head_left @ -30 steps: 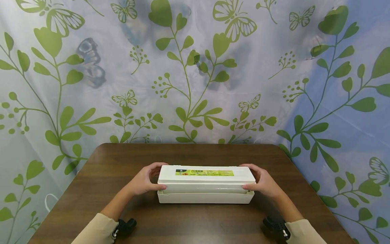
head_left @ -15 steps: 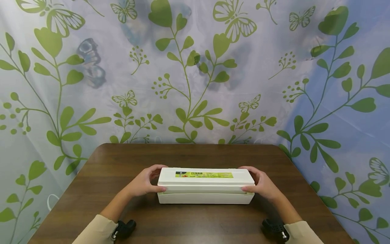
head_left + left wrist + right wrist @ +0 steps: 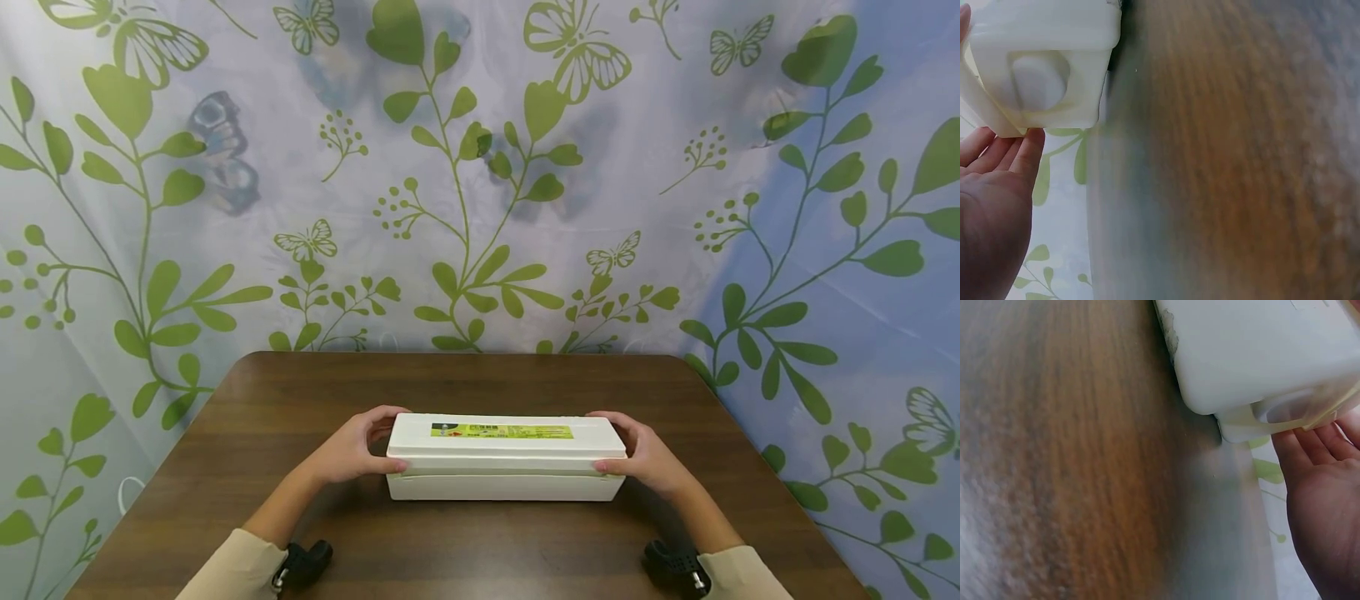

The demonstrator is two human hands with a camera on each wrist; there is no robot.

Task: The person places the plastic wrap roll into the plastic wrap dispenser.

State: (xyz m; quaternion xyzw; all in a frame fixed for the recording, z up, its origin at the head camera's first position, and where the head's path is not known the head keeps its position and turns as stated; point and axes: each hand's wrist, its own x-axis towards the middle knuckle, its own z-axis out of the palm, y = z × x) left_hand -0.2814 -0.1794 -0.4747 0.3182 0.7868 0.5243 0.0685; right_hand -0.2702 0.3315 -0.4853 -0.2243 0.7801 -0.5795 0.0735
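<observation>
A long white cling film dispenser (image 3: pixel 506 465) rests on the table, its lid down and a green-yellow label (image 3: pixel 502 431) on top. My left hand (image 3: pixel 345 450) grips its left end, thumb on the front of the lid and fingers round the back. At the opposite end my right hand (image 3: pixel 651 454) holds it the same way. In the left wrist view a pale round roll end (image 3: pixel 1038 81) shows through the dispenser's side opening, above my left fingers. The right wrist view has my right fingertips right at the back edge of the dispenser's end (image 3: pixel 1254 356).
The brown wooden table (image 3: pixel 480 550) extends on all sides of the dispenser. Behind it hangs a pale curtain (image 3: pixel 495 208) with green leaves and butterflies. Black wrist mounts (image 3: pixel 306 562) sit under both wrists, close over the tabletop.
The dispenser's lid, raised a little at the front a second ago, has come down onto the base as both hands pressed lower. Since half a second ago the hands have hardly moved.
</observation>
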